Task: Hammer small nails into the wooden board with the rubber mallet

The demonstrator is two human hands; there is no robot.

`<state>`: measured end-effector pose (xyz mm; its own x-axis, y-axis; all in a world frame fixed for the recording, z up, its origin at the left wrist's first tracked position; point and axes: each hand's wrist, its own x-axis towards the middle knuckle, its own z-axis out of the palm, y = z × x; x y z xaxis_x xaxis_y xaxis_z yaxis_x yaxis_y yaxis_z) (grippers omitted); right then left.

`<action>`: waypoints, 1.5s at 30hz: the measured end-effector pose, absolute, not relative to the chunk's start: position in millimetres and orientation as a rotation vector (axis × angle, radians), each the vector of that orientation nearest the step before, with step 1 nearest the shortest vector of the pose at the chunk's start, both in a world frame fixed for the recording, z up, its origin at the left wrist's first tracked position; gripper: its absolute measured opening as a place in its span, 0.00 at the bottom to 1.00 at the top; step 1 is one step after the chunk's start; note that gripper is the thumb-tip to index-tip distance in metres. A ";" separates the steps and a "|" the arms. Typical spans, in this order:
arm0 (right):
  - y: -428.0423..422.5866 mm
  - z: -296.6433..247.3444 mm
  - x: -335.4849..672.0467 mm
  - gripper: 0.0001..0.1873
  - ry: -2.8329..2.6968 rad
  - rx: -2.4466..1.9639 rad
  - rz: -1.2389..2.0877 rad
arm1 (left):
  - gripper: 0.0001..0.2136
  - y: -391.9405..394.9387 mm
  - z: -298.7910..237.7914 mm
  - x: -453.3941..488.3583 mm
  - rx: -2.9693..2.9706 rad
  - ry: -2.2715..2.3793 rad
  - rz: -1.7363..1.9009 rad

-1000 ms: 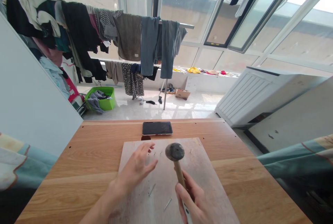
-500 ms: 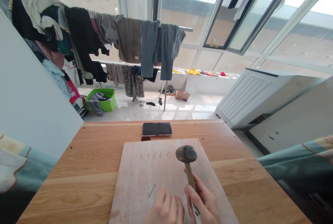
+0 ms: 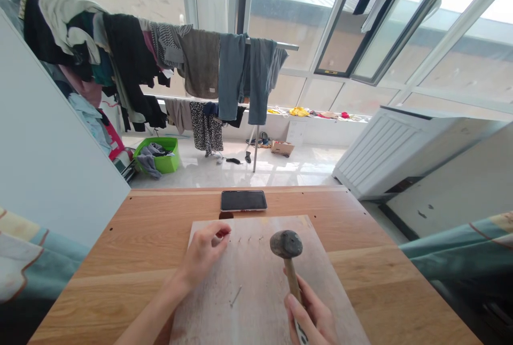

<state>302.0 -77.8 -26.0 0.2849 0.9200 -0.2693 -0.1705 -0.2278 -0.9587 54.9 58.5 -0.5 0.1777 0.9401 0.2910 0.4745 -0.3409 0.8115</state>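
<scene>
My right hand (image 3: 310, 310) is wrapped around the wooden handle of a mallet (image 3: 286, 244), its dark, rounded head raised over the right part of a pale wooden board (image 3: 264, 275). My left hand (image 3: 206, 254) is at the board's far left, thumb and fingers curled together in a pinch. Whatever may be between those fingertips is too small to make out. To the right of them, several small nails (image 3: 249, 238) stand in a row along the far part of the board. One loose nail (image 3: 235, 296) lies flat nearer to me, between my hands.
The board rests on a wooden table (image 3: 132, 249). Beyond the board lies a phone (image 3: 243, 201), with a small dark round thing (image 3: 226, 216) beside it. Past the table are a drying rack (image 3: 288, 46) hung with clothes and a green basket (image 3: 170, 161) on the floor.
My left hand has moved away from beside my right hand, forward and left to the far left of the board. The mallet has barely moved, and the loose nail lies where it was.
</scene>
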 end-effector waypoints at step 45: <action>-64.6 -15.9 227.0 0.43 -0.833 -1.453 1.329 | 0.11 55.5 -10.1 55.0 1.906 1.225 1.050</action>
<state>227.0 -64.6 -15.9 0.1725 0.9311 -0.3212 -0.1170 -0.3044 -0.9453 55.0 55.5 -10.1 0.2490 0.9263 0.2827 0.4214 -0.3664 0.8296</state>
